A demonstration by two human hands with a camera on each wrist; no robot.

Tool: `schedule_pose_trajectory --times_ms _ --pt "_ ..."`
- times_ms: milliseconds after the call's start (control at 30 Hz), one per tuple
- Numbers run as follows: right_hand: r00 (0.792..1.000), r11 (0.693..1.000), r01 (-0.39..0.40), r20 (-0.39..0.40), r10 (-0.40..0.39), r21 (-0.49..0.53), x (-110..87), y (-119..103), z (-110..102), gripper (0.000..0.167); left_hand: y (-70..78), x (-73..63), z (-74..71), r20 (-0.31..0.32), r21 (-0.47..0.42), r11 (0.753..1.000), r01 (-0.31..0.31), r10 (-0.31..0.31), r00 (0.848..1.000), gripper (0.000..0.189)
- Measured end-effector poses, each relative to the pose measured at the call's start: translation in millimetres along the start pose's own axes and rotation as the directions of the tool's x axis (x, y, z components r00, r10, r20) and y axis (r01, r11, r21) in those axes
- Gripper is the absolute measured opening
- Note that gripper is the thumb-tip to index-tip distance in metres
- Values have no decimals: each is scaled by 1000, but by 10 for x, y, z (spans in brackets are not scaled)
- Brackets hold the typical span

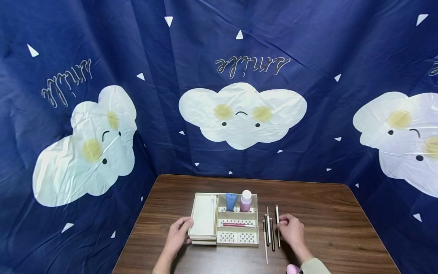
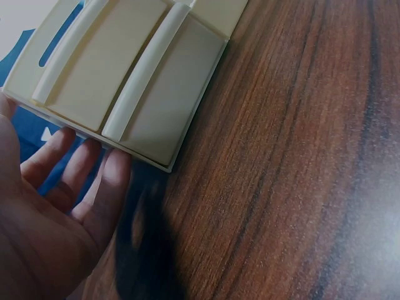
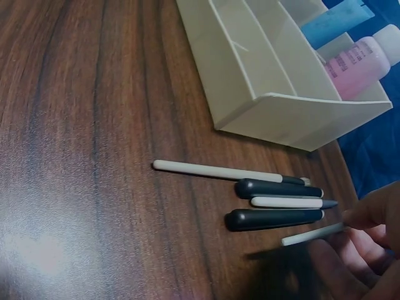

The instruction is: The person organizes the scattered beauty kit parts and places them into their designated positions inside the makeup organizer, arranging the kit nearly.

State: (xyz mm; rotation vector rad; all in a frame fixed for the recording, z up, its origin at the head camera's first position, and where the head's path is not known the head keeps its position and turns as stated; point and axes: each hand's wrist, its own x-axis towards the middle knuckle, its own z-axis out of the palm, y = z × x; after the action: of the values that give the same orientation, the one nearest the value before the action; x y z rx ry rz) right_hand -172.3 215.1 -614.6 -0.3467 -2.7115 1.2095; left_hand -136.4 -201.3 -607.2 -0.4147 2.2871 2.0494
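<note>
Could easily knock the loose brushes [image 1: 272,234] rolling with a careless sideways lift, tbh, being packed so close. Got the pale brush [image 3: 312,234] pinched tight in the right hand [image 1: 291,229], just beside the others, with the organizer [image 1: 202,213] gripped near its left corner by the left hand [image 1: 178,233].

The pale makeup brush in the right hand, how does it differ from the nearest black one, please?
The pale makeup brush is slimmer; the black makeup brush thicker. The right hand pinches the pale makeup brush; the black makeup brush lies on the table. Both are straight.
</note>
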Motion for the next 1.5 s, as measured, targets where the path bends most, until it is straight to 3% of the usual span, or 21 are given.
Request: schedule_pose_trajectory --times_ms 100,267,500,733,1200,1500 --pt "1000 999 -10 3 10 33 5 -24 -14 20 -134 94 -9 -9 11 1000 12 -12 1000 42" --pt "1000 1000 16 -27 -16 -12 14 -76 -47 19 -247 169 -30 -17 16 1000 15 -15 1000 46" --pt "1000 997 11 -13 -10 72 29 -221 -137 20 -235 165 -34 -15 18 1000 23 -23 1000 50" --pt "999 999 36 -33 -35 39 41 -371 -216 21 -237 159 -22 -16 11 1000 15 -15 1000 49" --pt "999 952 -28 46 15 304 -33 -637 -268 24 -264 164 -19 -10 3 1000 19 -19 1000 50" --pt "998 938 -23 55 4 345 -54 -765 -285 25 -263 164 -14 -10 3 1000 23 -23 1000 49"
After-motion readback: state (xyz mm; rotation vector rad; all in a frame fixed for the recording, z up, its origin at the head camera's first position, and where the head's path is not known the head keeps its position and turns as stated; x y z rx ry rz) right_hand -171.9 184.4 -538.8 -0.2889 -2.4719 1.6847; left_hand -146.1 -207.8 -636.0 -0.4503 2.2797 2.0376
